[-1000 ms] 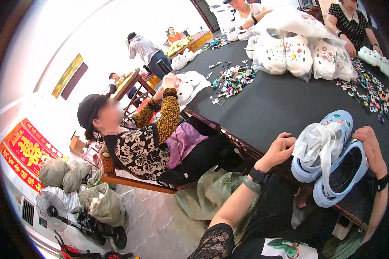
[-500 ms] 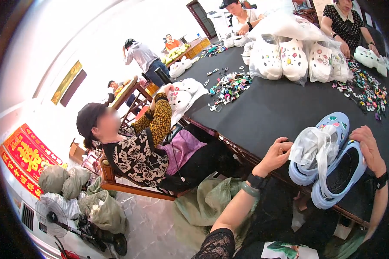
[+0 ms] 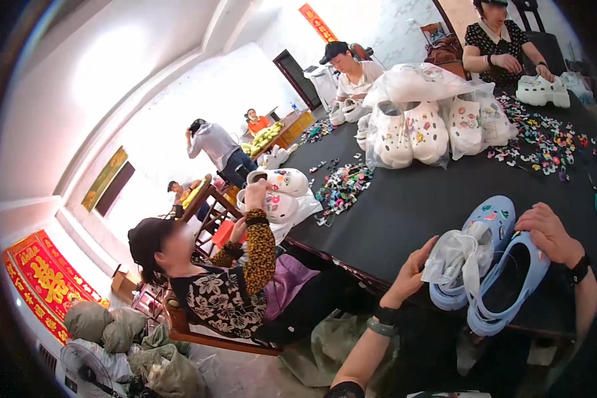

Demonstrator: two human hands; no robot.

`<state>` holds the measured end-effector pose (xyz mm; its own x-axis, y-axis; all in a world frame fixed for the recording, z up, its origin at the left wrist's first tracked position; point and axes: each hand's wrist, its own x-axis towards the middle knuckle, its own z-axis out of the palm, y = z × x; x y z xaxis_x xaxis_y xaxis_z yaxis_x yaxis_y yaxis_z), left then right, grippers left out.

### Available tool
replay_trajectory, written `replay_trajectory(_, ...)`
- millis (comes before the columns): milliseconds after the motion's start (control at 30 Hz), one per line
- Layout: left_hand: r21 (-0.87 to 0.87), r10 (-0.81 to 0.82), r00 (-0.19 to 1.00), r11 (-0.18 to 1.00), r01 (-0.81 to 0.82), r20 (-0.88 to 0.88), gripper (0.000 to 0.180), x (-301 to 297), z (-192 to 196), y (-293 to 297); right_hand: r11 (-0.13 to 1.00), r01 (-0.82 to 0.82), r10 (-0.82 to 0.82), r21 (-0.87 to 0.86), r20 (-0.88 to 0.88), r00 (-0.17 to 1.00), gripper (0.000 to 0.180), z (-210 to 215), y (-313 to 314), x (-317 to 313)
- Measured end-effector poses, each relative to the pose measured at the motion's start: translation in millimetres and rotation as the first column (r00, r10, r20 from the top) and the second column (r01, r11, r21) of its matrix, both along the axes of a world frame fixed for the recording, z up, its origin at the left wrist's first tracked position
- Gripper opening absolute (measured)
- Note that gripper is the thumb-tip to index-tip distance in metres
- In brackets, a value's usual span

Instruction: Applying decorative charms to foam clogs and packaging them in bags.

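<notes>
A pair of light-blue clogs (image 3: pixel 511 285) with colourful charms on the toes is at the near edge of the black table, heels toward me. A crumpled white plastic bag (image 3: pixel 459 257) bunches over the opening of the left clog. My left hand (image 3: pixel 410 273) is closed at the outer side of that clog, against the bag; its fingertips are partly hidden. Wrapped over the toe of the right clog is my right hand (image 3: pixel 549 233), fingers bent across its top. The right clog's opening shows a dark inside and its heel strap.
White charm-covered clogs in clear bags (image 3: pixel 408 136) stand across the black table (image 3: pixel 404 199). Loose charms lie in piles (image 3: pixel 345 189), another pile (image 3: pixel 544 142) at far right. A seated co-worker (image 3: pixel 212 285) at left handles white clogs (image 3: pixel 282 199). Other people work at the far side.
My view has tilted up, showing more wall and ceiling. My hands remain on the blue clogs, with the right hand's fingers farther over the toe. The co-worker at left has raised the white clogs.
</notes>
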<state>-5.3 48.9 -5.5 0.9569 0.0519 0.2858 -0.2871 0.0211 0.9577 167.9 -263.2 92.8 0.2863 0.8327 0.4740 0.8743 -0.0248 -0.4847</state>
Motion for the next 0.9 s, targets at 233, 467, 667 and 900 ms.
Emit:
replay_trajectory(233, 0.161, 0.117, 0.993, 0.981, -0.110, -0.032, 0.040, -3, -25, 22, 0.999, -0.038, 0.038, 0.002, 0.034, 0.999, 0.025, -1, 6, 1)
replay_trajectory(467, 0.207, 0.052, 0.994, 0.976, -0.071, 0.096, 0.033, -5, -1, 4, 0.999, -0.032, 0.032, -0.001, 0.052, 0.998, 0.027, -2, 0, 5)
replay_trajectory(667, -0.094, -0.135, 0.985, 0.988, 0.125, -0.111, 0.082, -21, 23, -54, 0.993, -0.100, 0.101, -0.057, 0.013, 0.995, 0.031, -2, -2, 16)
replay_trajectory(900, -0.084, -0.102, 0.993, 0.992, 0.097, -0.060, 0.088, -17, 10, -58, 0.991, 0.019, -0.010, -0.136, 0.067, 0.998, 0.034, -2, -2, 3)
